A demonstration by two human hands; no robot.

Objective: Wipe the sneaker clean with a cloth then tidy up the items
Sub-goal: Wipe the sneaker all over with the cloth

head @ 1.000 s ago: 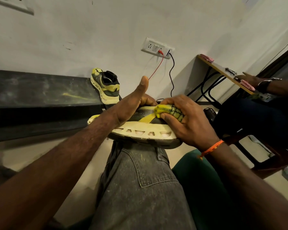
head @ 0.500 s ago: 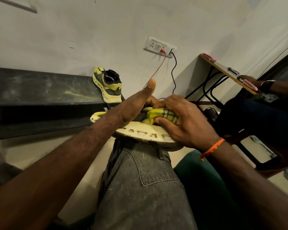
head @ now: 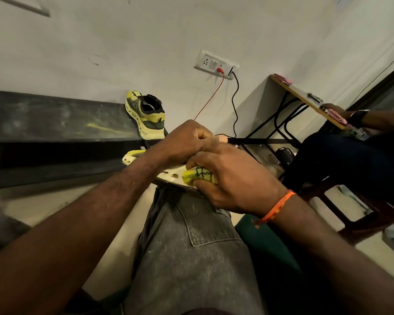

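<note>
A yellow and dark sneaker [head: 168, 175] lies on its side across my knee, cream sole towards me, mostly hidden by both hands. My left hand [head: 187, 139] grips its upper from above, thumb folded down. A bunched yellow cloth with dark lines [head: 199, 177] is pressed against the sole's edge by my right hand [head: 232, 180], which is closed around it. The matching second sneaker [head: 147, 114] stands upright on the right end of a dark bench [head: 55, 119] by the wall.
My grey-jeaned leg [head: 191, 246] fills the lower middle. Another person's arm [head: 373, 119] and legs sit at the right by a small wooden desk [head: 305, 96]. A wall socket [head: 216, 64] has red and black cables hanging to the floor. A green seat [head: 259, 242] is beside my leg.
My left thumb, raised before, has folded down onto the sneaker. My right hand has slid the cloth from the sneaker's upper side down to the sole's edge, nearer to me.
</note>
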